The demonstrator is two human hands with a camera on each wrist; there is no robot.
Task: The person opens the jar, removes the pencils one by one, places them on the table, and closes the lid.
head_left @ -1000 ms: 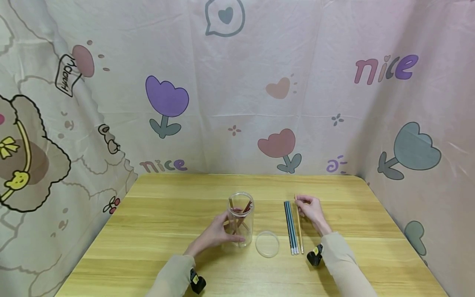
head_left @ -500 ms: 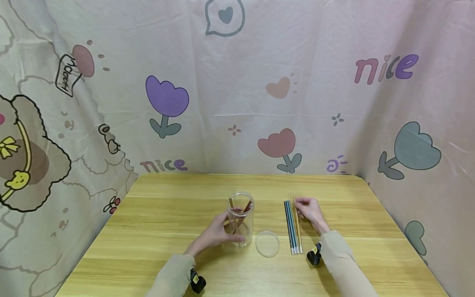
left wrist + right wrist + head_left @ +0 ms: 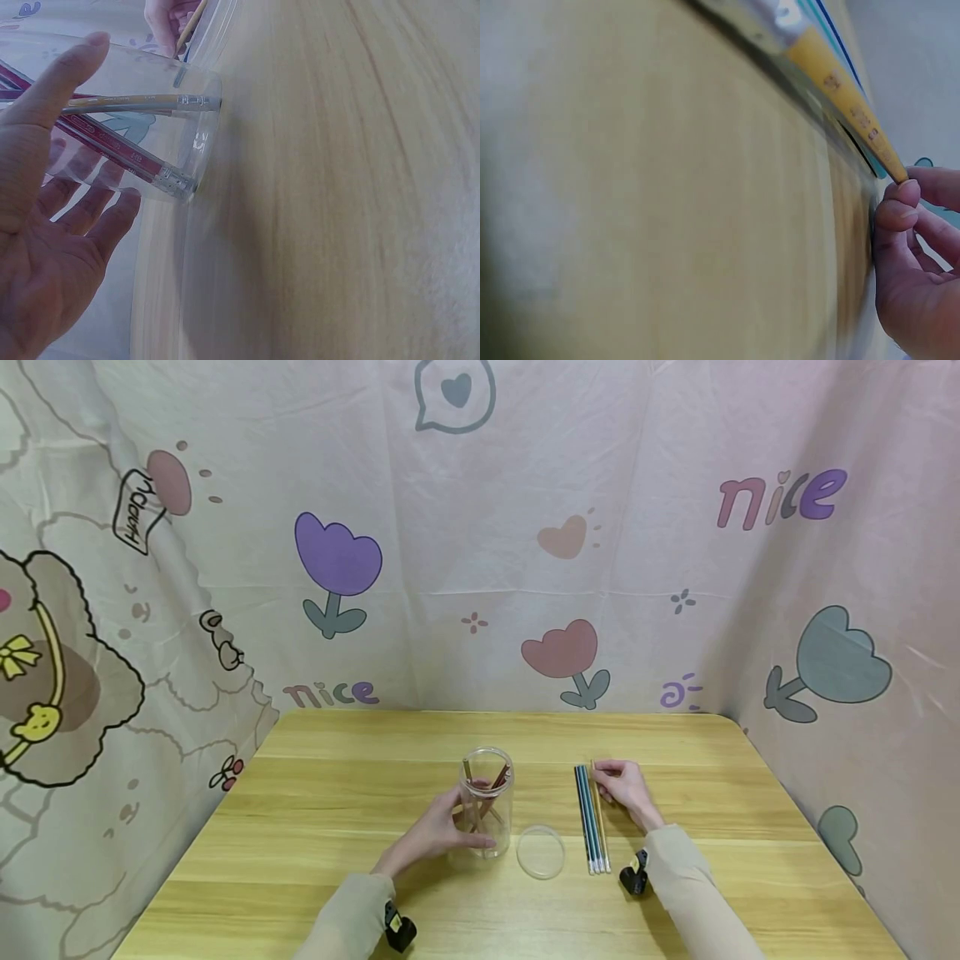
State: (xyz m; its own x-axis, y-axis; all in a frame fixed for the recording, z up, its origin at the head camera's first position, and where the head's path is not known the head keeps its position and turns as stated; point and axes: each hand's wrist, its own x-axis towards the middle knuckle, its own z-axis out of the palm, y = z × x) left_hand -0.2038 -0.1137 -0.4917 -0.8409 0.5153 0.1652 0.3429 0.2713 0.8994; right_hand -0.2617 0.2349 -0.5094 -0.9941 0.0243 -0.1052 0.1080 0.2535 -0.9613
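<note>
- Biggest of all, the pale cloth (image 3: 465,560) rises behind everything, printed with tulips, hearts and the word "nice".
- Then my bench (image 3: 337,768), yellowish wood grain, running from its rounded far corners towards me.
- My beige sleeves come in from the near edge, the left sleeve (image 3: 348,910) and the right sleeve (image 3: 697,885).
- Here's the clear jar (image 3: 504,831), upright around the middle of the bench, mouth uncovered.
- And my left hand (image 3: 438,828) has it! Fingers wrap the jar from its left side, thumb across the near wall.
- Over to the right, my right hand (image 3: 627,787): thumb and forefinger pinching the far end of a pencil.
- A small black device (image 3: 400,932) sits by my left wrist; its twin, another black unit (image 3: 634,875), by my right.
- Between the jar and the pencils on the right, the clear round lid (image 3: 541,852) lies on the bench.
- Blue-green pencils (image 3: 588,818) lie side by side just right of that, pale ends near.
- In my pinch, the yellow pencil (image 3: 601,822), right beside that row, metal-banded end towards me; whether it touches the bench, I can't tell.
- Inside the jar, red pencils (image 3: 120,150) and a yellowish pencil (image 3: 135,101) lean crosswise, eraser ends down at the base.
</note>
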